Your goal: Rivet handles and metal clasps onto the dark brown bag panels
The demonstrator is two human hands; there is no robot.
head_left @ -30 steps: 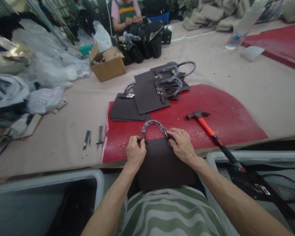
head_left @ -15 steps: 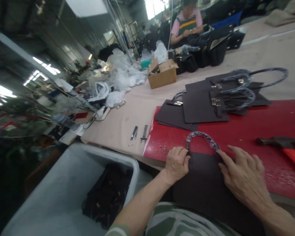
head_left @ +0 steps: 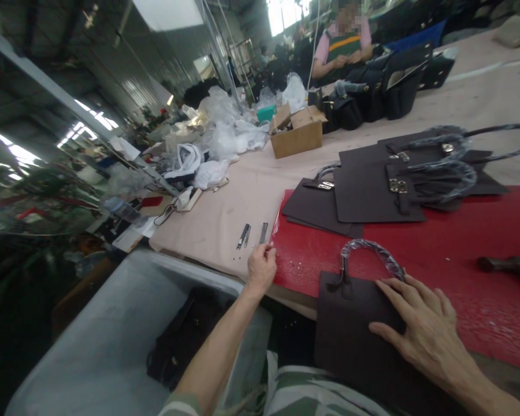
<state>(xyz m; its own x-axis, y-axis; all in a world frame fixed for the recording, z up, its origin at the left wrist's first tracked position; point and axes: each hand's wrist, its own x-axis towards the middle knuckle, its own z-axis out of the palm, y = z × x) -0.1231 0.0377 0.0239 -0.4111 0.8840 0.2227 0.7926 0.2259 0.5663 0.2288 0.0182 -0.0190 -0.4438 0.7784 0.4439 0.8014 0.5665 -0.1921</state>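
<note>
My left hand [head_left: 262, 268] is at the left edge of the red mat [head_left: 305, 254], its fingers closed over the lower end of a small metal tool [head_left: 264, 232]. Spread fingers of my right hand [head_left: 420, 323] lie on a dark brown panel [head_left: 351, 323] at the table's front edge. A looped handle [head_left: 370, 245] wrapped in clear plastic rises from the panel's top. Two slim dark tools [head_left: 243, 236] rest on the table left of my left hand.
Brown panels [head_left: 368, 193] with wrapped handles are stacked behind. A hammer [head_left: 509, 266] lies at the right. A grey bin [head_left: 91, 341] holds dark pieces at the lower left. Beyond are a cardboard box [head_left: 299, 140], plastic bags, black bags and a seated person [head_left: 344, 49].
My left hand has left the handle's base and moved left to the small metal tool. My right hand now lies flatter on the panel. The view has shifted slightly.
</note>
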